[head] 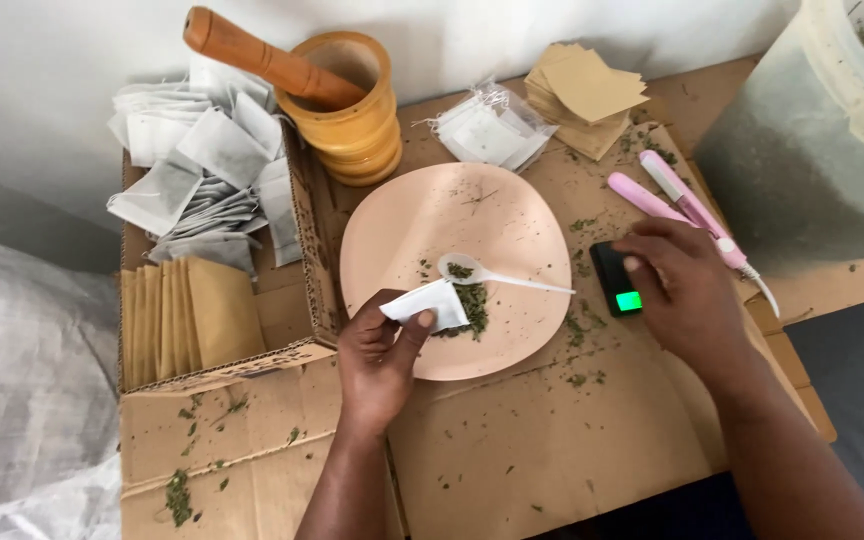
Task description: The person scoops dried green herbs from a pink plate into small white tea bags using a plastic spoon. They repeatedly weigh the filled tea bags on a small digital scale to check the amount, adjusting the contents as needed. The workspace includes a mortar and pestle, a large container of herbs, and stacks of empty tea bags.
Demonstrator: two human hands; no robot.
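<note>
The left hand point(377, 355) pinches a small white tea bag point(427, 305) between thumb and fingers, holding it just over the near edge of a round pink plate point(512, 215). Right beside the bag, on the plate, lies a little heap of dried green herb point(472, 303), and a white plastic spoon point(497, 275) rests there too, its bowl carrying a few flakes and its handle pointing toward the right.

The right hand point(687, 290) lies palm down over a small black pocket scale point(617, 280) with a lit green display; its fingers are loosely curled on top of the scale and grip nothing. Just behind that hand sits a pink hair straightener point(677, 195), its two arms slightly apart.

All of this rests on flattened cardboard point(552, 440) sprinkled with herb crumbs. To the left an open cardboard box point(297, 330) holds a pile of filled white tea bags point(202, 165) and a row of brown paper envelopes point(187, 320). Behind the plate stands a wooden mortar point(357, 125) with a pestle point(262, 58) leaning in it, next to a clear packet of empty bags point(492, 130) and a stack of brown envelopes point(584, 95). A large plastic tub point(802, 150) stands at the far right.
</note>
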